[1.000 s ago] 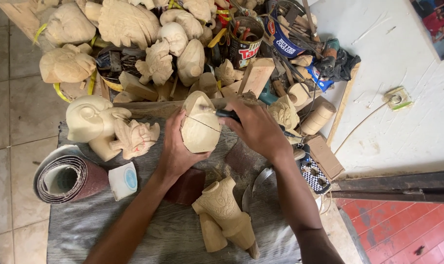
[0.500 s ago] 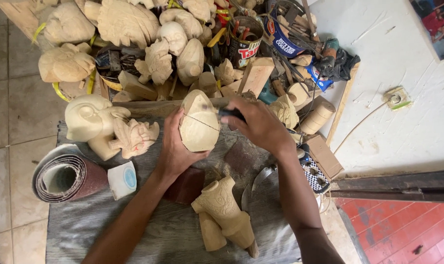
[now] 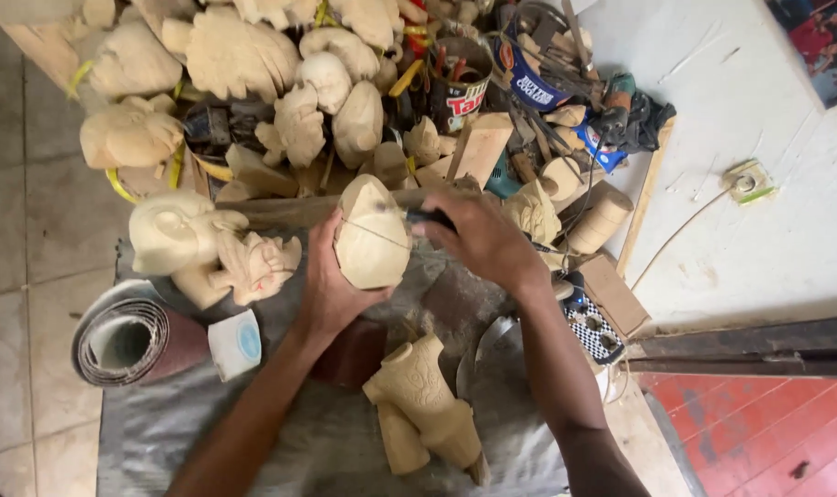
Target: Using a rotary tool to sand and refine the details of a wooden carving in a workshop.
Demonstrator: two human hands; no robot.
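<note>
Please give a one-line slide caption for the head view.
Left hand steadies a pale wood carving; right hand holds a dark-handled tool against it.

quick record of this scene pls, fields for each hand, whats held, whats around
left hand: left hand cups a pale wooden carving from its left side
right hand: right hand grips a dark-handled tool set against the carving
near the hands: carved wooden figure lying on grey cloth
left side: sandpaper roll, carved head
behind: heap of unfinished carvings, tin of tools
</note>
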